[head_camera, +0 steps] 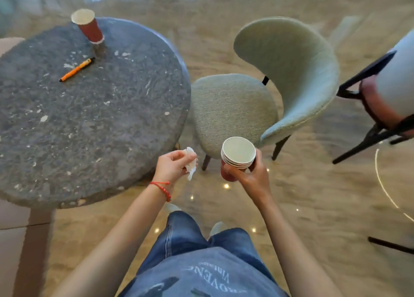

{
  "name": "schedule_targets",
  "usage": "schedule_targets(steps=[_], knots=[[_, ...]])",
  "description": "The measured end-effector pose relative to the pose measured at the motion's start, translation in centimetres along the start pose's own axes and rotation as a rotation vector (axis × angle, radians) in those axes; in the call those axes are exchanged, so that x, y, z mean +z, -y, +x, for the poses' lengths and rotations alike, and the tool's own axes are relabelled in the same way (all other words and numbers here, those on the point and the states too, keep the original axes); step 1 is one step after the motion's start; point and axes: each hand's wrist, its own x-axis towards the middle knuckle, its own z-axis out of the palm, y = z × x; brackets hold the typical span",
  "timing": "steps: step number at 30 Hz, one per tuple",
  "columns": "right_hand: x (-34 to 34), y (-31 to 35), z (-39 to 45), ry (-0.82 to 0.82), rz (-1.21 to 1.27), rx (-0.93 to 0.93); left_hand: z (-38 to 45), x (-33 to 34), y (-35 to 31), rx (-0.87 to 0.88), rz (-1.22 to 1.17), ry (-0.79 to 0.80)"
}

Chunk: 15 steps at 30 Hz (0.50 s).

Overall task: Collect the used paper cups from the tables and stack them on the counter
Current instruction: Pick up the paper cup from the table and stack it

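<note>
My right hand (251, 175) grips a stack of several nested red paper cups (237, 155), held upright in front of me above the floor. My left hand (172, 164) pinches a crumpled white napkin (190, 165) just off the near right edge of the round dark stone table (89, 122). One more red paper cup (88, 25) stands upright at the far side of that table, well beyond both hands.
An orange pen (77, 69) lies on the table near the far cup. A pale green upholstered chair (268, 90) stands right of the table. A dark-framed stool (380, 108) is at the right edge. Glossy floor lies between them.
</note>
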Motion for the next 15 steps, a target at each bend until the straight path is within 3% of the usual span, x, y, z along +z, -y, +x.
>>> schedule_targets(steps=[8, 15], knots=[[-12.0, -3.3, -5.3, -0.370, 0.104, 0.053, -1.8, 13.0, 2.2, 0.005, 0.285, 0.275], [-17.4, -5.7, -8.1, -0.678, 0.187, 0.115, -2.2, 22.8, 2.0, 0.011, 0.452, 0.537]])
